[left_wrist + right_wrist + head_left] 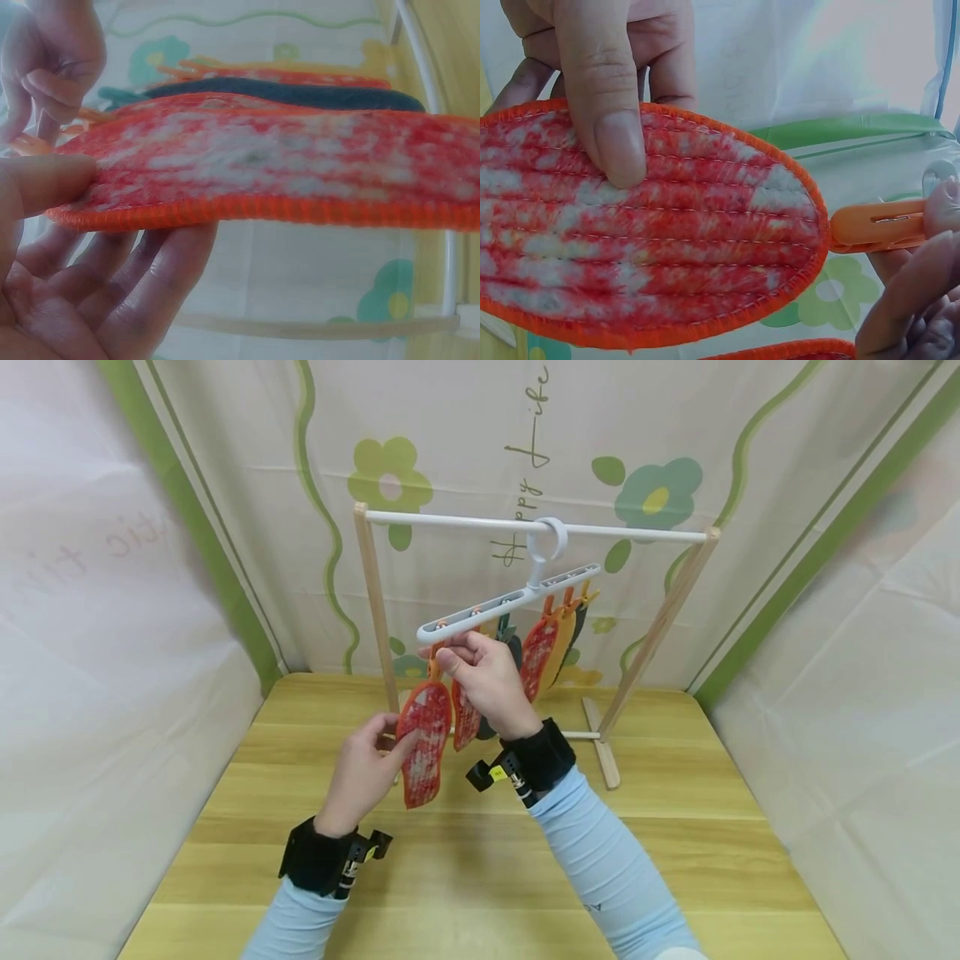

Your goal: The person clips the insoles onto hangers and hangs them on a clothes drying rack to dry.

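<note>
A red-and-white mottled insole (426, 760) with orange stitched edging hangs at the near end of a grey clip hanger (480, 613). My left hand (365, 770) holds its side, thumb on the patterned face and fingers behind. The right hand (491, 683) is up under the hanger's bar, pinching the orange clip (877, 225) at the insole's top end. In the right wrist view the clip's nose meets the orange edge. Behind hang a second red insole (466, 720), partly covered by my right hand, and a dark green insole (300, 96).
Farther along the hanger are another red insole (537, 653), a yellow one (559, 643) and a dark one (577, 628), on clips. The hanger's hook goes over the white rod (450, 520) of a wooden rack (652, 631) on the wood-grain table (480, 877). Printed curtains (247, 435) surround it.
</note>
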Available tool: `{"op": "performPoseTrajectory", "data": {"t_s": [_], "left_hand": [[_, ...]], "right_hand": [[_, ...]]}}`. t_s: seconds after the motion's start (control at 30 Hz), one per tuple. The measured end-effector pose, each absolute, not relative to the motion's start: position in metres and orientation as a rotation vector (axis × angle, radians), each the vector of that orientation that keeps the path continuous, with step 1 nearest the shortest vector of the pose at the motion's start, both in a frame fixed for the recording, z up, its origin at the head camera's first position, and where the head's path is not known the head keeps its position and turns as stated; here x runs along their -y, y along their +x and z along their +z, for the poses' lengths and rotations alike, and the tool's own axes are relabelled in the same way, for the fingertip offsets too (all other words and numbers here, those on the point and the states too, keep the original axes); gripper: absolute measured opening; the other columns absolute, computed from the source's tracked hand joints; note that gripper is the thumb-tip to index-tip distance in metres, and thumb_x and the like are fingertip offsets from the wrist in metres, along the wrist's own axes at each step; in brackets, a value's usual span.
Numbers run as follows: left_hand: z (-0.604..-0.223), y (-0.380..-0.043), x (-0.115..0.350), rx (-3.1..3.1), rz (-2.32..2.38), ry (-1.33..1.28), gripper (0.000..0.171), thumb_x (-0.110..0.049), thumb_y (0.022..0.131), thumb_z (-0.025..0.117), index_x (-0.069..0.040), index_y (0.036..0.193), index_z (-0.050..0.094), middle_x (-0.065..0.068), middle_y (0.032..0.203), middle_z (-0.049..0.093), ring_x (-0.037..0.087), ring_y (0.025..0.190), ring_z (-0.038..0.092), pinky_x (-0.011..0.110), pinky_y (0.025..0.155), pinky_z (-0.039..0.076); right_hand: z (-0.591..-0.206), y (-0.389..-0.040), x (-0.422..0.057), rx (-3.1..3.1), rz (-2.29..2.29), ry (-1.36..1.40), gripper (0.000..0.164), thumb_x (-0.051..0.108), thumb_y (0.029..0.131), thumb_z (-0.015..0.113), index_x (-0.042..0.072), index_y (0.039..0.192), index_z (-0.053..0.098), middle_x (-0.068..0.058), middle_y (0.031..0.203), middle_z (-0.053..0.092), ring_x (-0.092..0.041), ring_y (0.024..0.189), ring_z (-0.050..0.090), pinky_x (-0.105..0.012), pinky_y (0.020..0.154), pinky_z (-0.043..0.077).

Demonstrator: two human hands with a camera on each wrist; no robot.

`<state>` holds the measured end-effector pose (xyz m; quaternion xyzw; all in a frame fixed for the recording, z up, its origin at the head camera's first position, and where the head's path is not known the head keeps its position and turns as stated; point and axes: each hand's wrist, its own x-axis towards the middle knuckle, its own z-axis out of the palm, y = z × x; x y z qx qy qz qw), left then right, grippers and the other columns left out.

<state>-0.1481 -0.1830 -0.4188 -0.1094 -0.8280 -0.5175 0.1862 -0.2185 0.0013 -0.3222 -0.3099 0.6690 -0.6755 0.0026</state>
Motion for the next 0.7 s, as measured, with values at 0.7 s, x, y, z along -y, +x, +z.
{"op": "performPoseTrajectory", "data": {"t_s": [0.7], "left_hand": [[-0.406,-0.154,0.174,2.282,-1.438,-0.357,0.028,-0.021,0.095,0.069,-0.004,0.117,0.064,0.009,0.107,0.069,0.02,0.082,0.067,0.033,0.068,0.059]], "right_hand": [[-0.322,-0.218,-0.004,-2.127,-2.116,-1.009,0.034,0.021,0.097,0.061,0.005,0.127,0.062,-0.01,0.108,0.072,-0.017,0.043,0.036,-0.023,0.041,0.038]]}}
